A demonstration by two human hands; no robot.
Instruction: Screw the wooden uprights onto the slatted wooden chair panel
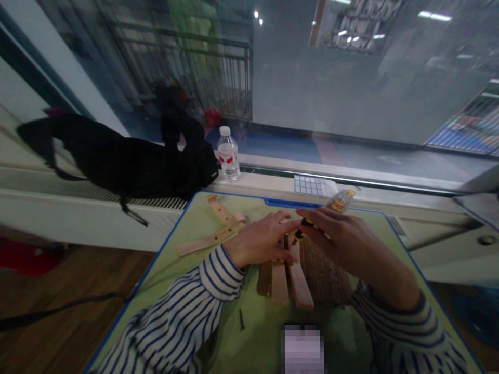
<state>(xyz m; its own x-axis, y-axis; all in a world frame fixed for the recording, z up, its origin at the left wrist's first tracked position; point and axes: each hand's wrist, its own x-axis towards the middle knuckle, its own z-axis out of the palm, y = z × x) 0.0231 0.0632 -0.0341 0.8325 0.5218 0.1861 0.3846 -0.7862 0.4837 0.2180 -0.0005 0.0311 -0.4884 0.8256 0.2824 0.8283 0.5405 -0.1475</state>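
Green table [257, 208] by window [331, 78], slats [298, 283], right hand [343, 236] gripping screwdriver [340, 201]

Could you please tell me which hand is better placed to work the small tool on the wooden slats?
Right, most likely: the right hand grips the yellow-and-black tool, its tip pointing down at the wooden slats, while the left hand rests flat on them, apparently steadying.
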